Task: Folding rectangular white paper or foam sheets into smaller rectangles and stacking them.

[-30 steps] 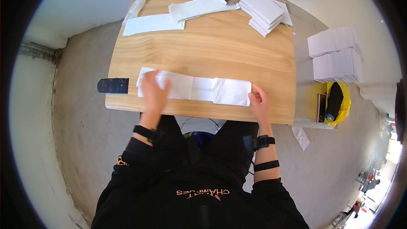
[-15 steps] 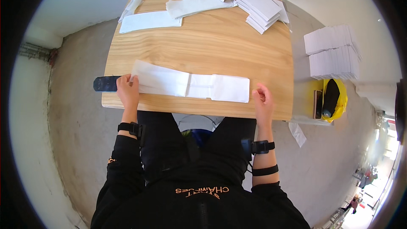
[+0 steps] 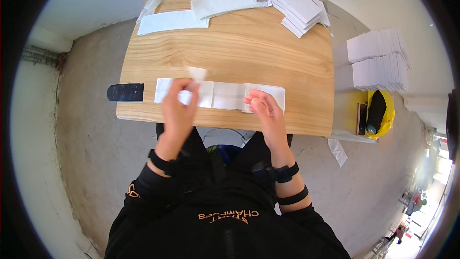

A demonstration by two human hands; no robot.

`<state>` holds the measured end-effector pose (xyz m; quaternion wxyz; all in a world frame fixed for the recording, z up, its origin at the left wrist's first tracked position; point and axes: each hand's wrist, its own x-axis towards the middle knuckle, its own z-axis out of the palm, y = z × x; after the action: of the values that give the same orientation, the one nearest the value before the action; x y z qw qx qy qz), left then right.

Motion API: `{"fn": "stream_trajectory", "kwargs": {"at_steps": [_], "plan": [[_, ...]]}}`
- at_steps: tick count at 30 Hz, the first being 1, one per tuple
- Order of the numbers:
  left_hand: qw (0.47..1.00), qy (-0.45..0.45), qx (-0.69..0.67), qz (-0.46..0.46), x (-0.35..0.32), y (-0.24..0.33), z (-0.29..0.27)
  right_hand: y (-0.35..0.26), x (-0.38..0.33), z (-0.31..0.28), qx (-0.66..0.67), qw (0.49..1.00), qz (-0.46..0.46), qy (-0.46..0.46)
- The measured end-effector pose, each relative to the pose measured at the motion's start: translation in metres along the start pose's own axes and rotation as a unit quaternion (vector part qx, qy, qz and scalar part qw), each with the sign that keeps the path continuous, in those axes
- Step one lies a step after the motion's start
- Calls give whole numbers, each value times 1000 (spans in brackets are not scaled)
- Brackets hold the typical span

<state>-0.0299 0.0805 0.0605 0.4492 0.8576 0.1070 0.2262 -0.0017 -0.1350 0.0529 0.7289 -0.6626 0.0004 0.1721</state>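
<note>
So the left hand (image 3: 179, 110) is hovering over the strip's left part, its grip apparently pinching a white flap (image 3: 197, 73) that's poking up past the fingertips (kinda blurry tbh). The white paper strip (image 3: 227, 96) is lying along the near side of the tabletop (image 3: 268, 62), long axis running left to right. The right hand (image 3: 269, 115) is hanging nearer the right end, grip loosely open, holding nothing I can see.
</note>
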Motion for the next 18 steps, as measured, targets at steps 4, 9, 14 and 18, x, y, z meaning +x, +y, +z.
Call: {"fn": "stream_trajectory", "kwargs": {"at_steps": [4,9,14,18], "plan": [[980,-117,-6,163,-18,31,42,-3,-3,21,170,985,27,-9],[962,-134,-16,237,-32,37,65,8,-2,12,183,978,78,70],[967,-117,28,224,-34,22,63,12,5,-7,172,980,49,92],[981,-59,120,139,-33,-9,60,-8,11,-23,187,980,19,63]]}}
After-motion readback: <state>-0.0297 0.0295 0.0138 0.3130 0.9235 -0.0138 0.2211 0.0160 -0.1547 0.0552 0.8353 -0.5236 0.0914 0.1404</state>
